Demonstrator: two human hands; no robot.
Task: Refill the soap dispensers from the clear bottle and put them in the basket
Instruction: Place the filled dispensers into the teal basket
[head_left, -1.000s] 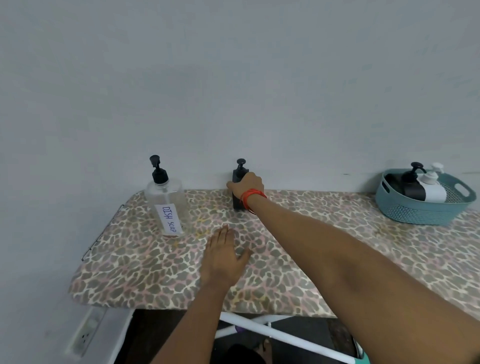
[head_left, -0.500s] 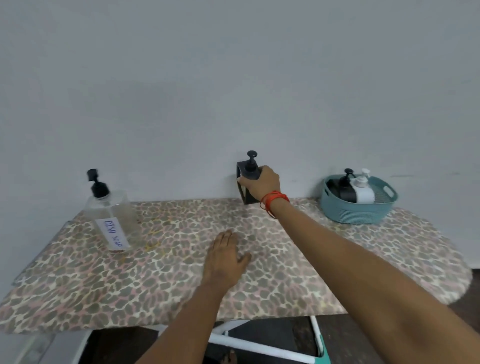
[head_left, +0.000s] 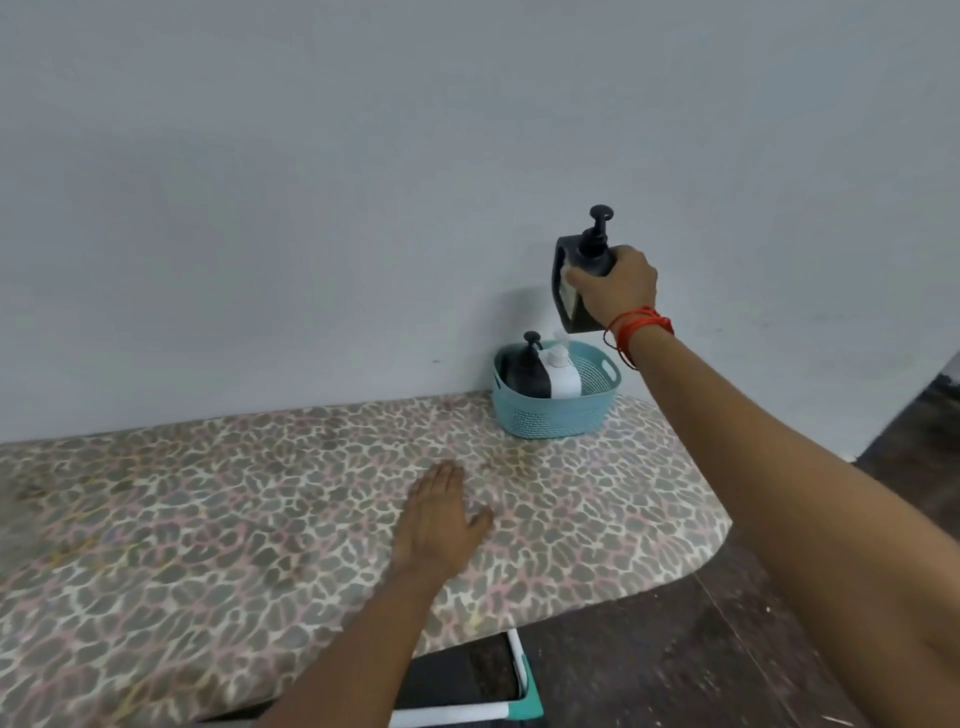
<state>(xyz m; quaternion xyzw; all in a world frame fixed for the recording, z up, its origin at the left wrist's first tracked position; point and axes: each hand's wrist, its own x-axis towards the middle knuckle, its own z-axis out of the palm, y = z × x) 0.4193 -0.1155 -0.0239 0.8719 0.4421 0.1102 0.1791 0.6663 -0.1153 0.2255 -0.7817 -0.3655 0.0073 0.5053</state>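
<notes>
black dispenser (head_left: 571, 283) lifted off worktop (head_left: 260, 519) since earlier, now held above basket (head_left: 553, 415) | right hand (head_left: 615, 286) gripping it | left hand (head_left: 441, 519) flat, open on worktop

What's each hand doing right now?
Left hand: open, flat on the table.
Right hand: closed around the black dispenser, held above the basket.
</notes>
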